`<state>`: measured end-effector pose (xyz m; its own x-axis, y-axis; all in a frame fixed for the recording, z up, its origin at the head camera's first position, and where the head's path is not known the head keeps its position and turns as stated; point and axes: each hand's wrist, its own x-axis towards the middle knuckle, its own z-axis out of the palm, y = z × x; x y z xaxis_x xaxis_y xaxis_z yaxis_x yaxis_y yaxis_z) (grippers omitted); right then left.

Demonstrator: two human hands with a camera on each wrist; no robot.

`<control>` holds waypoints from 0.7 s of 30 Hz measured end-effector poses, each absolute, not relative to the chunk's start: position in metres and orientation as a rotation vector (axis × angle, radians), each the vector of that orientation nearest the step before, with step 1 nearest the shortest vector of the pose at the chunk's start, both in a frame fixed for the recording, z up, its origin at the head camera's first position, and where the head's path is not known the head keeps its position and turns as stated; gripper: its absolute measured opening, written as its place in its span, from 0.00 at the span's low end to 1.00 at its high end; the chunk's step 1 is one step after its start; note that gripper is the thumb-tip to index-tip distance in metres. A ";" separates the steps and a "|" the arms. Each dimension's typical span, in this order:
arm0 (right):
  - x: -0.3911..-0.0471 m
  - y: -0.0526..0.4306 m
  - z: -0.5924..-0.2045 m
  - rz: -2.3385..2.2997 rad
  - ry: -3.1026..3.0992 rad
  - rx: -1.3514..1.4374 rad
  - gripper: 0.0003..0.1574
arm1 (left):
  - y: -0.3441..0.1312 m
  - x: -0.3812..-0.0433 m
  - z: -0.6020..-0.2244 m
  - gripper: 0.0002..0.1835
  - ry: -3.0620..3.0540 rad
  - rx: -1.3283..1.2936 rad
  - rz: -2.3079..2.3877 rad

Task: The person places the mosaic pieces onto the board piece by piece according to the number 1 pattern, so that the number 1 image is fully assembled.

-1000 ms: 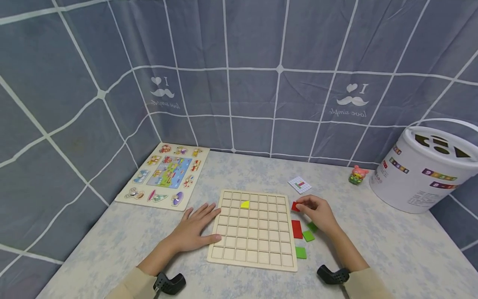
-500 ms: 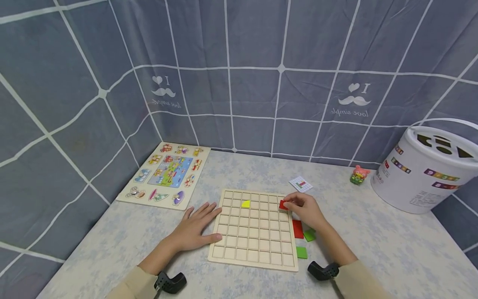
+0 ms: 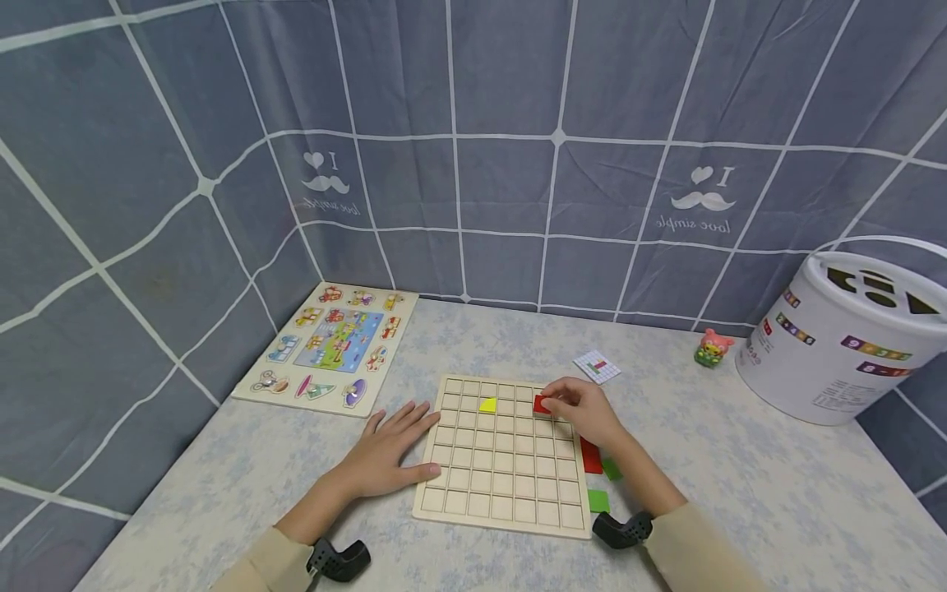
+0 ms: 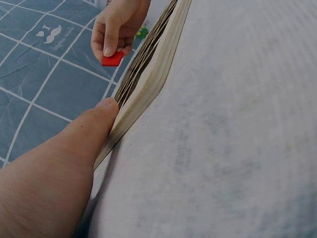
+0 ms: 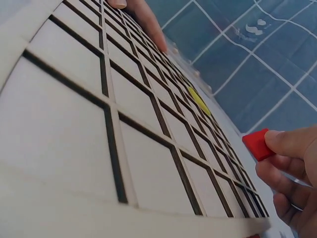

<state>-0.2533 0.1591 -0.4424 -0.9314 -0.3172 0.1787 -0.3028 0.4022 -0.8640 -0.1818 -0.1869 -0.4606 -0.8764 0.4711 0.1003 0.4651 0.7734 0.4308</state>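
Note:
A wooden grid board (image 3: 491, 469) lies on the table, with one yellow quarter-round tile (image 3: 487, 404) in a cell of its second row. My right hand (image 3: 588, 411) pinches a small red square tile (image 5: 257, 144) between thumb and fingers, held above the board's upper right part. My left hand (image 3: 388, 452) lies spread at the board's left edge, its thumb (image 4: 106, 104) touching the rim. Right of the board lie a larger red tile (image 3: 591, 455) and green tiles (image 3: 598, 501), partly covered by my right forearm.
A small pattern card (image 3: 596, 367) lies behind the board's right corner. At the back left is a picture puzzle board (image 3: 399, 329). A pink-topped toy figure (image 3: 712, 349) and a white bucket (image 3: 792, 370) with a slotted lid stand at the right.
My right hand has lifted the small red tile from the table beside the board and carried it left over the board. My left hand has stayed in place.

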 end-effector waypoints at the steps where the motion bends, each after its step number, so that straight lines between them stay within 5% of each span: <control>1: -0.254 0.157 -0.442 -1.610 2.614 -0.589 0.08 | -0.187 -0.182 -0.461 0.44 2.947 0.777 0.708; 21: -0.260 0.118 -0.446 -1.506 2.617 -0.665 0.05 | -0.187 -0.182 -0.460 0.44 2.943 0.767 0.709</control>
